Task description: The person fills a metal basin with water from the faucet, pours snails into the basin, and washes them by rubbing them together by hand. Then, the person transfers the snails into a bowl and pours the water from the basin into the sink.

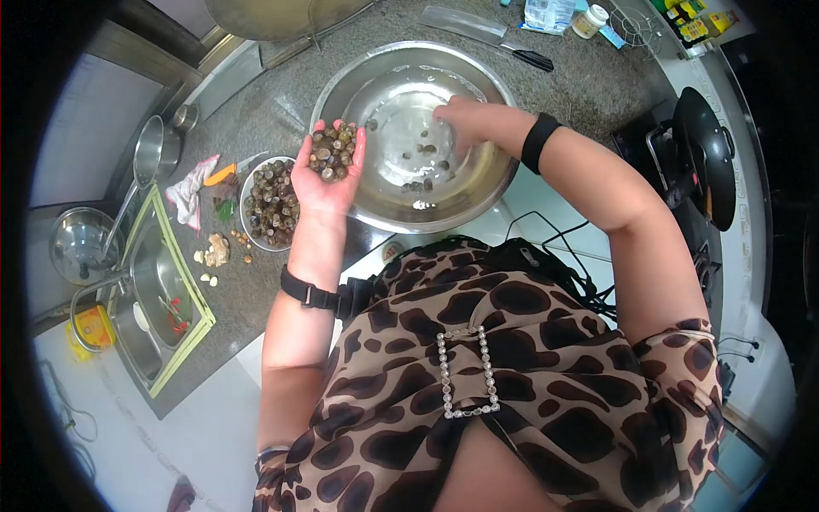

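My left hand (328,175) is cupped palm up over the left rim of a large steel basin (388,213), holding a heap of small dark snails (333,149). My right hand (458,117) reaches into the water (401,111) in the basin; its fingers are partly under the surface and blurred, so their pose is hard to make out. Several loose snails (429,149) lie on the basin's bottom, below and left of my right hand. Just left of my left wrist, a white bowl (245,224) is full of snails.
A cleaver (465,26) lies behind the basin. Ginger (218,250), a cloth (189,194) and an orange-handled knife (220,175) are on the left counter. The sink (162,299) is at the far left; a black wok (704,158) stands at the right.
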